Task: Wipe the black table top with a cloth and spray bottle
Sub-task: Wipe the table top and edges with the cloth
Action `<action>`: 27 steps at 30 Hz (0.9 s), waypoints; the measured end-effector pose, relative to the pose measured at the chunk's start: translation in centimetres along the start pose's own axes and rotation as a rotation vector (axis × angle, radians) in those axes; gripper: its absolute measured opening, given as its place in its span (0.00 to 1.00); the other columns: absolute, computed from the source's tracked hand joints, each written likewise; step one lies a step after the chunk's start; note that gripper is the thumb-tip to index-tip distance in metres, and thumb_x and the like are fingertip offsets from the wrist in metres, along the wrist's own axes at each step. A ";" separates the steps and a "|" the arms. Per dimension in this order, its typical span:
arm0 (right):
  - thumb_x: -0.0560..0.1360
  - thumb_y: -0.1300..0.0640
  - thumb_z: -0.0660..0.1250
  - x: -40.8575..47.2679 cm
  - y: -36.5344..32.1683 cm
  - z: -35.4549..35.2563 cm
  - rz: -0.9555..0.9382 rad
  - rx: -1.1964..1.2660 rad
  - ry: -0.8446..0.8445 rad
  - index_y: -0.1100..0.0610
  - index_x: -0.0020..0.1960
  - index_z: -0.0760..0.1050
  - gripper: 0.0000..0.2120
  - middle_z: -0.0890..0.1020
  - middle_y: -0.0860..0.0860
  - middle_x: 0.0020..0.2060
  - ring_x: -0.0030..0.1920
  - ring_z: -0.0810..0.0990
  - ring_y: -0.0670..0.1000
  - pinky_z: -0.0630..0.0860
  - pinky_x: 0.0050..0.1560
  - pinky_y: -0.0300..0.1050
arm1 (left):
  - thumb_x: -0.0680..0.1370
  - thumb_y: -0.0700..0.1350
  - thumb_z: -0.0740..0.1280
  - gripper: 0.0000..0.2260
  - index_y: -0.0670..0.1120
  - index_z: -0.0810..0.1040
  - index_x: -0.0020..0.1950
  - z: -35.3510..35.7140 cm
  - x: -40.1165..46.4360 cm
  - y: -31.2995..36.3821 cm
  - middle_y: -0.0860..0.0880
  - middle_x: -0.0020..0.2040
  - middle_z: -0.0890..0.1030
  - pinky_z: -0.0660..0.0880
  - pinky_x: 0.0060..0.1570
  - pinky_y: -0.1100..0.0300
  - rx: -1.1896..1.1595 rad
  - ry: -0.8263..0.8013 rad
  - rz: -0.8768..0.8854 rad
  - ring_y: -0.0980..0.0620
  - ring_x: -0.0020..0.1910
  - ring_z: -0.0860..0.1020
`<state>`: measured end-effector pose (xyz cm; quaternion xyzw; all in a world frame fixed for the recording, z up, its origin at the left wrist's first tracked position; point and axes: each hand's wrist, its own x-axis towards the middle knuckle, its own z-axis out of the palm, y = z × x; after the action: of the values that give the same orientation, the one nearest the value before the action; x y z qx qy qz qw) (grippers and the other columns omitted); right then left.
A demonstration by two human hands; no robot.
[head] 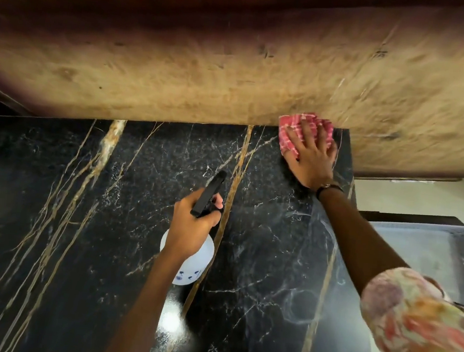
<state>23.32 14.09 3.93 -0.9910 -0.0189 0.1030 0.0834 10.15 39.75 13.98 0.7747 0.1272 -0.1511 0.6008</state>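
Observation:
The black marble table top (104, 234) with gold and white veins fills the lower view. My right hand (311, 155) lies flat with spread fingers on a pink checked cloth (286, 137), pressing it onto the table's far right corner against the wall. My left hand (191, 229) grips the neck of a spray bottle (195, 263) held above the table's middle. The bottle has a white body and a black trigger head (208, 196) that points away from me. Faint wet smears show on the right side of the top.
A worn tan wall (236, 70) rises directly behind the table's far edge. A grey plastic crate (432, 248) with a lattice rim stands to the right of the table, under my right forearm. Pale floor shows beyond the right edge.

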 end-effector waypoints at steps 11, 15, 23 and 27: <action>0.76 0.35 0.46 -7.0 9.0 0.7 -0.164 -0.040 0.061 0.41 0.75 0.55 0.29 0.54 0.50 0.77 0.77 0.49 0.60 0.57 0.69 0.69 | 0.71 0.25 0.60 0.11 0.39 0.77 0.43 3.0 -0.8 0.5 0.54 0.26 0.74 0.64 0.25 0.69 -0.072 0.007 -0.034 0.58 0.20 0.66; 0.75 0.35 0.48 -2.0 7.3 -0.9 0.046 0.045 0.036 0.40 0.76 0.54 0.30 0.48 0.48 0.78 0.76 0.44 0.62 0.47 0.69 0.71 | 0.69 0.32 0.63 0.07 0.38 0.77 0.44 3.7 -1.5 0.3 0.54 0.23 0.70 0.63 0.25 0.65 -0.054 -0.021 -0.006 0.57 0.21 0.63; 0.78 0.38 0.47 -8.0 2.5 2.1 -0.326 -0.042 0.011 0.42 0.76 0.53 0.28 0.53 0.51 0.77 0.77 0.47 0.62 0.51 0.70 0.72 | 0.71 0.26 0.61 0.10 0.38 0.77 0.44 4.8 -3.7 0.3 0.55 0.22 0.71 0.63 0.24 0.69 -0.008 -0.013 -0.040 0.57 0.20 0.65; 0.78 0.38 0.49 -15.9 7.6 2.7 -0.438 -0.088 0.046 0.41 0.75 0.55 0.26 0.56 0.50 0.77 0.77 0.48 0.58 0.53 0.72 0.65 | 0.72 0.25 0.61 0.10 0.37 0.77 0.43 5.1 -5.1 0.0 0.56 0.22 0.73 0.65 0.24 0.72 -0.026 -0.018 -0.060 0.58 0.19 0.68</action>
<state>7.42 6.15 3.27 -0.9680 -0.2362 0.0589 0.0609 5.03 34.67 14.81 0.7612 0.1470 -0.1745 0.6071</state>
